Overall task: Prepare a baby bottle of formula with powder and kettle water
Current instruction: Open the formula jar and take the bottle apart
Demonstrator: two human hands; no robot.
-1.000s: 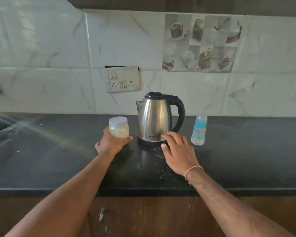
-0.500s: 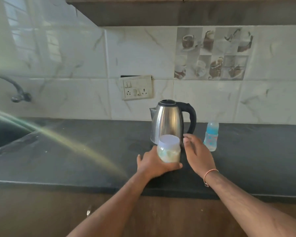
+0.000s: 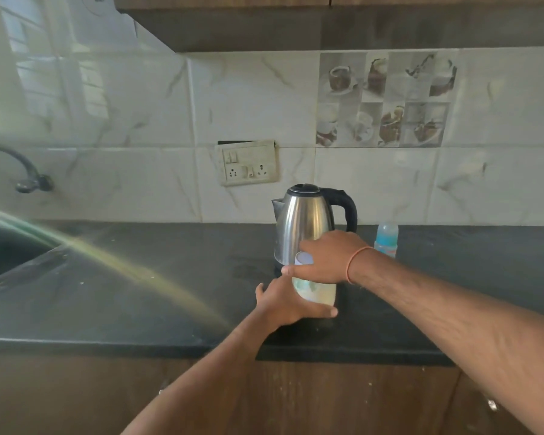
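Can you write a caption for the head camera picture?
Left hand steadies powder jar, right hand covers its lid, before kettle.

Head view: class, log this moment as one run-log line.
left hand grips powder jar | right hand on jar lid | kettle behind | baby bottle untouched

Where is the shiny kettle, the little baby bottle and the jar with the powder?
kettle [image 3: 303,227]: head view, on its steel body.
baby bottle [image 3: 387,235]: head view, on its blue upper part.
powder jar [image 3: 316,291]: head view, on its clear side wall.

Dim, soft daylight from the left; window glare on tiles [image 3: 60,89]; lens-flare streak across counter [image 3: 139,271]; edges warped.
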